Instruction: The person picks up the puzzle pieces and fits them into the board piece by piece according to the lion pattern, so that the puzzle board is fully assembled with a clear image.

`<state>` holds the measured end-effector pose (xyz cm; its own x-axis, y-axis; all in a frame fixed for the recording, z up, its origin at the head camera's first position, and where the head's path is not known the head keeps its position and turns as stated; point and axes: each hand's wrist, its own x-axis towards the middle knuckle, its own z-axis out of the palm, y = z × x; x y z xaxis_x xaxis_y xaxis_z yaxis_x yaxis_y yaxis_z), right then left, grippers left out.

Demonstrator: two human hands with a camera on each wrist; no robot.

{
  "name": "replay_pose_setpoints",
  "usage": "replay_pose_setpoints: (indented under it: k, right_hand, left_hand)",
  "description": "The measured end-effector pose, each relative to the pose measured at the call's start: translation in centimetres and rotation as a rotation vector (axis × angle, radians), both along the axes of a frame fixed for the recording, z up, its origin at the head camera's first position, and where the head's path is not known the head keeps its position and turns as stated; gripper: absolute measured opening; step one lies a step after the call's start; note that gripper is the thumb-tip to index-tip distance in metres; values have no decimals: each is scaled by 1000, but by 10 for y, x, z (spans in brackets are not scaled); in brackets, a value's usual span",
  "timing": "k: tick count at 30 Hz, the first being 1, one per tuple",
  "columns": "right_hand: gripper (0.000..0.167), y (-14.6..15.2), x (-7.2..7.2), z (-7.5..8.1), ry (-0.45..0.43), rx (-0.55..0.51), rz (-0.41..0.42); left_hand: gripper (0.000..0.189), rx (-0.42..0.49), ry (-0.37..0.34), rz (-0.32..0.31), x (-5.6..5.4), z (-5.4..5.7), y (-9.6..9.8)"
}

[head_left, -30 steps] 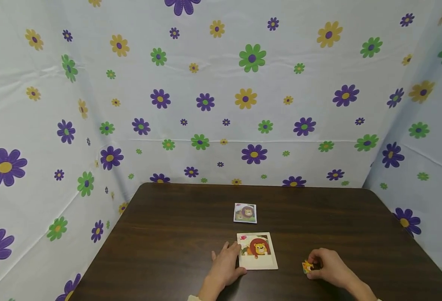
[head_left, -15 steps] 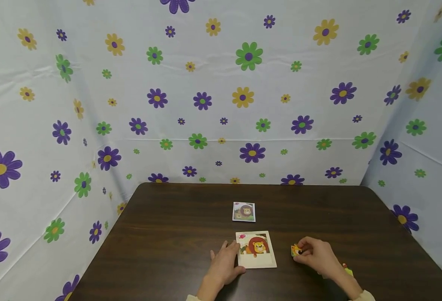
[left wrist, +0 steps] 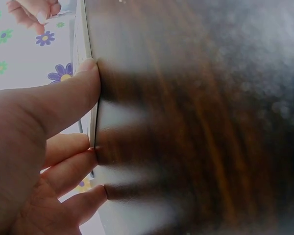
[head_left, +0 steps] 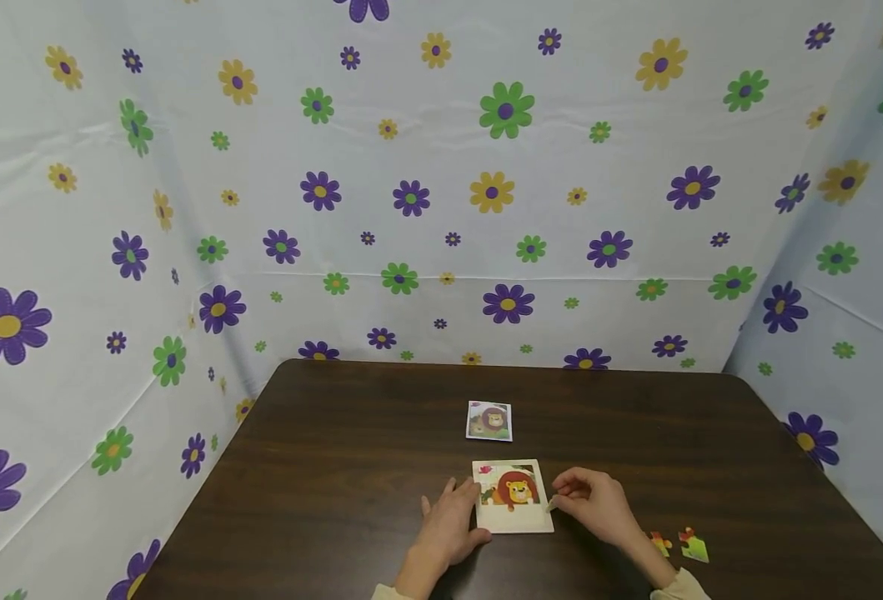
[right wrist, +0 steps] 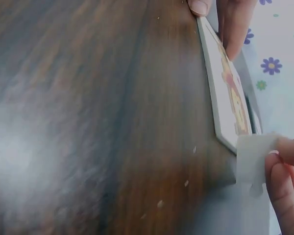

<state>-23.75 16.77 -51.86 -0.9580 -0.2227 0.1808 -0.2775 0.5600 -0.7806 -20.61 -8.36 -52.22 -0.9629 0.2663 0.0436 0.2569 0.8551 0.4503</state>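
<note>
While the dark worktop spreads beneath, a lion jigsaw board lies between left hand and right hand.
Nearly square, it has no clear long axis; its pale lower strip lies to the left of the right hand. The left hand, fingers extended, touches the board's left edge, thumb by the near corner. The right hand, just beside the opposite edge, pinches a jigsaw piece, tilted up, pale side toward the right wrist view; whether it touches the board, I cannot tell. A lion picture card lies beyond; a green-tinted piece and an orange-tinted piece lie to the right.
</note>
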Motion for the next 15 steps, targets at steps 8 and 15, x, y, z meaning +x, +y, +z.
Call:
replay_pose_setpoints:
  k: [8,15]
  right_hand:
    - [8,-9,-2,0,28,49,-94]
    - [12,-13,1,3,-26,70,-200]
  left_hand:
    - [63,-3,-9,-1,-1,1,0]
    - [64,3,-15,1,-1,1,-1]
